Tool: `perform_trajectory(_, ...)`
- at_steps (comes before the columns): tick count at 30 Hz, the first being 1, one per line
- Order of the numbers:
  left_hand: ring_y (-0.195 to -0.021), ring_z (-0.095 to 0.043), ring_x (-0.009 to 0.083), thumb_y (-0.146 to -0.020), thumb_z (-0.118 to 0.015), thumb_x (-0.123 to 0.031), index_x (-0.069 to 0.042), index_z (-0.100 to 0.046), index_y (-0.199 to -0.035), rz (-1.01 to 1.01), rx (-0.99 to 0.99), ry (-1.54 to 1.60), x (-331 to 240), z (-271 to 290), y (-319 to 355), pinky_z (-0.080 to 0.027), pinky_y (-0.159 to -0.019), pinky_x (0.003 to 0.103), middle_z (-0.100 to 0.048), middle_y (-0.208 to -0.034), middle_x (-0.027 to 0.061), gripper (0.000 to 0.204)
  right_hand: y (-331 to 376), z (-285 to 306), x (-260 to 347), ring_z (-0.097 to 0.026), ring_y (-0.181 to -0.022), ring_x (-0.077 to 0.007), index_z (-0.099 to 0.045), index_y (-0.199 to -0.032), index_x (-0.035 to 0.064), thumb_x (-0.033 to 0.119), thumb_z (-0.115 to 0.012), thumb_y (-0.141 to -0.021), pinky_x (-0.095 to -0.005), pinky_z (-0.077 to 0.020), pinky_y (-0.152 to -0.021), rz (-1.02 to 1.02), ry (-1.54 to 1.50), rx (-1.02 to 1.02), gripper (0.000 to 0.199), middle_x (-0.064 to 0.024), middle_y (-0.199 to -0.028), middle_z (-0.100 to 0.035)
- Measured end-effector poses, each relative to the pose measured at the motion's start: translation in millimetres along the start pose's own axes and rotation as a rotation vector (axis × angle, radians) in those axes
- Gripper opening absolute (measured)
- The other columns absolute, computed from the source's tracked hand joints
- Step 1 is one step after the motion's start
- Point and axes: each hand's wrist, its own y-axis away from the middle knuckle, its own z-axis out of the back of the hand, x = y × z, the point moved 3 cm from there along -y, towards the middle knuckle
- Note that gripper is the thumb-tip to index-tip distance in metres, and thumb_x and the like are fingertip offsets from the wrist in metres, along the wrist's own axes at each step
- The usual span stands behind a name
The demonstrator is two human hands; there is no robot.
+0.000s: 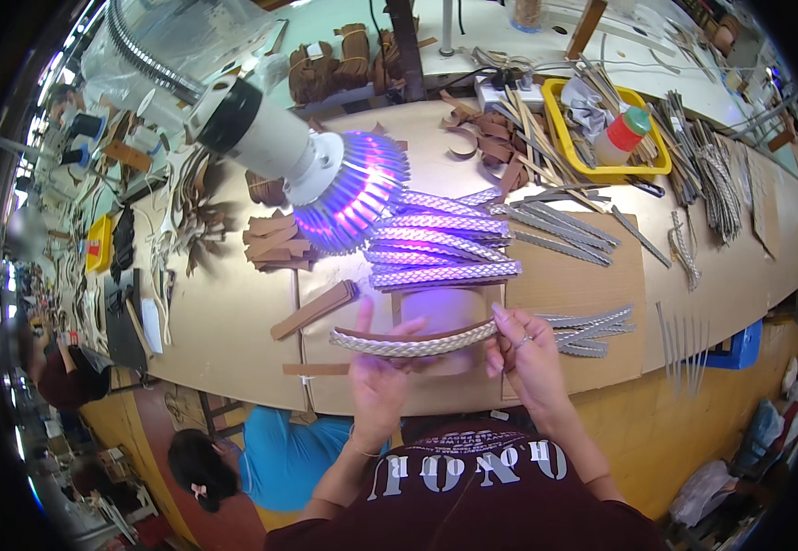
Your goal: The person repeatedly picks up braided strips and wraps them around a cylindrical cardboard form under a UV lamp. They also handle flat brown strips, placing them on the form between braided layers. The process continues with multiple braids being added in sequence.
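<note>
A braided silver-beige strap (413,343) with a brown strip along its back edge stretches between my hands, curving slightly. My right hand (527,354), with a ring on one finger, pinches its right end. My left hand (380,381) is at the strap's left part, fingers spread and somewhat blurred, with the strap lying across it. Beyond my hands, a stack of braided straps (445,243) lies under the purple-blue light of a finned lamp (353,188). Grey braided strips (592,331) lie to the right of my right hand.
Brown strips (316,308) and brown pieces (275,241) lie to the left. A yellow tray (628,170) at the far right holds a bottle with a green cap (636,122). The table edge (243,397) is close to me. A person in blue (293,455) is below left.
</note>
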Motion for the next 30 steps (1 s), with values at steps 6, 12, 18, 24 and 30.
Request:
perform_trajectory(6,-0.126,-0.051,0.0268,-0.09,-0.063,0.002,-0.007,-0.006,-0.156,-0.141,-0.367,-0.075,4,6,-4,-0.046,-0.101,0.041,-0.04,-0.145,0.0217,0.088,-1,15,-9,-0.054,-0.052,-0.0074,-0.064,-0.082,0.0,0.027,-0.058,-0.101,-0.0244,-0.0483,-0.051,0.144,0.246,-0.096,0.033,-0.0063,-0.072,-0.064)
perform_trajectory(12,-0.119,-0.058,0.0327,-0.08,-0.072,0.001,-0.003,-0.051,-0.134,-0.743,-0.27,-1.286,-13,-14,8,-0.046,-0.102,0.043,-0.055,-0.131,0.0167,0.058,-5,21,-12,-0.056,-0.057,-0.0085,-0.066,-0.088,-0.003,0.026,-0.058,-0.101,-0.024,-0.0493,-0.055,0.101,0.224,-0.015,0.033,-0.0076,-0.077,-0.067)
perform_trajectory(18,-0.107,-0.066,0.0311,-0.078,-0.074,-0.002,-0.003,-0.071,-0.103,-0.667,-0.016,-1.174,12,-44,-11,-0.051,-0.097,0.045,-0.068,-0.111,0.0123,0.025,9,13,2,-0.061,-0.068,-0.0128,-0.066,-0.101,-0.0054,0.017,-0.062,-0.098,-0.0258,-0.0517,-0.063,0.288,0.385,0.181,0.023,-0.012,-0.093,-0.069)
perform_trajectory(24,-0.105,-0.067,0.0307,-0.08,-0.075,-0.003,-0.003,-0.072,-0.1,-0.685,-0.119,-1.145,22,-46,-8,-0.051,-0.097,0.046,-0.069,-0.108,0.011,0.021,-4,28,4,-0.063,-0.072,-0.0108,-0.066,-0.105,-0.0062,0.009,-0.067,-0.093,-0.0241,-0.0518,-0.066,0.287,0.373,0.145,0.019,-0.0093,-0.095,-0.07)
perform_trajectory(30,-0.102,-0.069,0.0308,-0.079,-0.075,-0.002,-0.003,-0.072,-0.099,-0.716,-0.14,-1.166,24,-47,-9,-0.052,-0.096,0.047,-0.07,-0.107,0.0113,0.02,-7,31,-1,-0.062,-0.074,-0.0087,-0.064,-0.108,-0.0049,0.009,-0.067,-0.094,-0.0225,-0.051,-0.067,0.253,0.321,0.167,0.02,-0.0066,-0.092,-0.069)
